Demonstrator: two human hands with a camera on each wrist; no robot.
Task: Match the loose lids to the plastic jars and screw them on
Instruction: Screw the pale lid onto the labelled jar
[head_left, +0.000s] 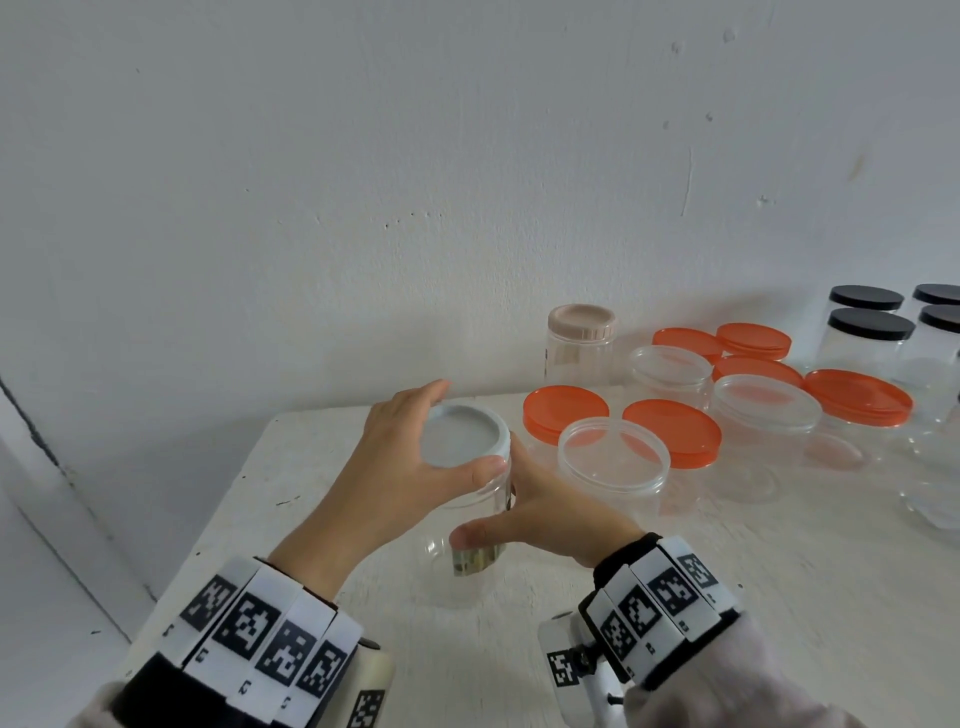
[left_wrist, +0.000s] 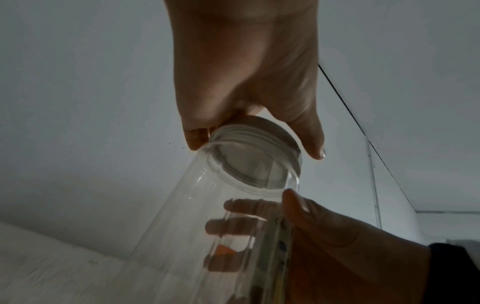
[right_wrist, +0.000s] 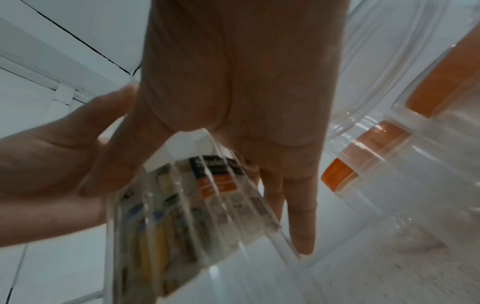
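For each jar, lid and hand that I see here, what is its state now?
White lid: on the jar mouth, left hand grips it.
Clear jar: upright, right hand holds it.
Left hand: grips lid rim.
Right hand: holds jar body.
Beige-lidded jar: closed.
Black-lidded jars: closed.

Bare room: white wall (head_left: 467, 156), table (head_left: 727, 597).
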